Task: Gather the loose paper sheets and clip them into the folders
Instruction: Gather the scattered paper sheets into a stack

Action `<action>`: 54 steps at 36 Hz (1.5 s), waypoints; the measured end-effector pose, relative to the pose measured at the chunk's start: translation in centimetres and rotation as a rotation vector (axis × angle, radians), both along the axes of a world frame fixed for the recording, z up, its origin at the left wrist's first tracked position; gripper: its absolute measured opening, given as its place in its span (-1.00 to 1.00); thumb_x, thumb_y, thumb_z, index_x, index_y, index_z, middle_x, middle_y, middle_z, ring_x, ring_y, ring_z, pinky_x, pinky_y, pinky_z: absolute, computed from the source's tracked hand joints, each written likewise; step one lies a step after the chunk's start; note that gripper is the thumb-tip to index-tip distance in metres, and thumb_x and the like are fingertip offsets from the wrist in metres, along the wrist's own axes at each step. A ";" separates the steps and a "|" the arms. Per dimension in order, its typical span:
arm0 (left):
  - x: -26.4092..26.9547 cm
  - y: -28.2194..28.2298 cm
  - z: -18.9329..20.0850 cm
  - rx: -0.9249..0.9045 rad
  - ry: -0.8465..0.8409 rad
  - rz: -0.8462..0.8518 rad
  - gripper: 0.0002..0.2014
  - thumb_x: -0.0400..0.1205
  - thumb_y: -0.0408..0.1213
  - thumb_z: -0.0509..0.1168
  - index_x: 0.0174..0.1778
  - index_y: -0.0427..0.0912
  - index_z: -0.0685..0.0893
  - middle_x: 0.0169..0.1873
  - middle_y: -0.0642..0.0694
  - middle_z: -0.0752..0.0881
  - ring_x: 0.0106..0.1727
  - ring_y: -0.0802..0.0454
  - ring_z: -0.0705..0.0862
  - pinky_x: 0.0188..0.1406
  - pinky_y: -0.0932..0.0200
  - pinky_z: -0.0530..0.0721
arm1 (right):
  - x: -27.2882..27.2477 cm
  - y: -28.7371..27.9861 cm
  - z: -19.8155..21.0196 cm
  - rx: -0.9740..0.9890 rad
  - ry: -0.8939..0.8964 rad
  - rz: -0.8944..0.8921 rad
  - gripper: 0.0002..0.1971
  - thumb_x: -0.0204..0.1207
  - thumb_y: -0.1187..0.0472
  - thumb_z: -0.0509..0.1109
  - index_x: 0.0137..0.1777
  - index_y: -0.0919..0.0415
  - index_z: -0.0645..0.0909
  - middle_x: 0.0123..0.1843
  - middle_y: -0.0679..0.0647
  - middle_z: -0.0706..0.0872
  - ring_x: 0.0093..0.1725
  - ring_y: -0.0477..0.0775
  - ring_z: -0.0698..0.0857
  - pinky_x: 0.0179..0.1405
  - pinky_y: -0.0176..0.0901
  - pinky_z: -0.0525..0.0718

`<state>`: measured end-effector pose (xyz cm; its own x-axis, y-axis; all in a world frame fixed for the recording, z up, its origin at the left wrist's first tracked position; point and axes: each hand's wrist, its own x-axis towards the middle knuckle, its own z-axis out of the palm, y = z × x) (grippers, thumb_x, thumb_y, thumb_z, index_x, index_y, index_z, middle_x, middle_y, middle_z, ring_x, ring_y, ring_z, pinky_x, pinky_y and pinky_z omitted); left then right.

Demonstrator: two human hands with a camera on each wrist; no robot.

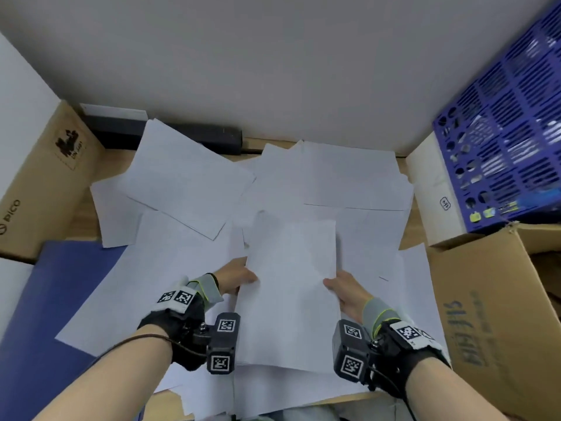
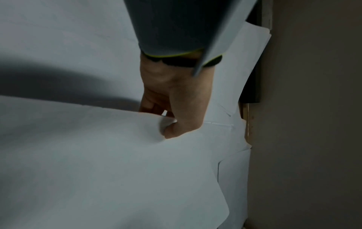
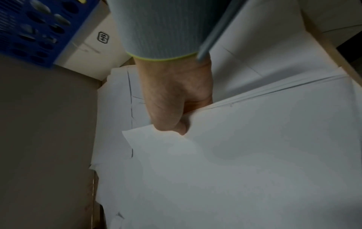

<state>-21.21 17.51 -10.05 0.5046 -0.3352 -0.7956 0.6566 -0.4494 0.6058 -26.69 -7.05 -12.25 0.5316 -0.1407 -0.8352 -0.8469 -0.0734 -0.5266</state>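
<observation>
- While the stack (image 1: 291, 287) is pinched at both side edges by the left hand (image 1: 235, 276) and right hand (image 1: 349, 291), it is held above the loose sheets (image 1: 188, 177) on the tabletop (image 1: 405, 238); edges are best squared before clipping. A blue folder (image 1: 51, 299) lies left, under sheets; cartons and a blue crate (image 1: 501, 141) ring the space.
- From the left wrist, the left thumb is seen pressed on the stack (image 2: 98, 155), fingers hidden beneath.
- From the right wrist, several layered edges are shown in the right hand's (image 3: 176, 100) grip; a firm, even pinch would prevent slipping.
</observation>
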 end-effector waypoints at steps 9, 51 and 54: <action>5.0 -3.9 -0.3 0.058 -0.223 0.252 -0.65 0.56 -0.59 0.09 0.13 -0.14 0.56 -0.07 -0.15 0.69 -0.08 -0.15 0.65 -0.05 0.01 0.66 | 5.3 -5.0 0.2 0.043 -0.089 -0.181 -0.74 0.62 0.39 0.22 0.28 0.27 0.50 -0.02 0.15 0.67 -0.10 0.08 0.67 -0.11 -0.17 0.67; 11.7 -8.2 -6.4 0.035 -0.112 0.442 -0.68 0.57 -0.52 0.24 0.18 -0.11 0.62 0.00 -0.10 0.73 -0.13 0.00 0.70 -0.27 0.19 0.61 | 19.9 -11.8 -4.4 -0.294 -0.038 -0.542 -0.63 0.56 0.17 0.40 -0.40 0.21 0.34 -0.40 0.05 0.40 -0.48 -0.03 0.34 -0.72 -0.37 0.37; 11.7 -8.2 -6.7 0.033 -0.111 0.453 -0.68 0.57 -0.52 0.25 0.18 -0.10 0.62 0.00 -0.10 0.72 -0.15 0.03 0.69 -0.28 0.19 0.60 | 19.4 -12.4 -4.1 -0.394 -0.048 -0.505 -0.63 0.56 0.17 0.37 -0.41 0.19 0.30 -0.29 0.11 0.50 -0.41 0.01 0.42 -0.31 -0.15 0.50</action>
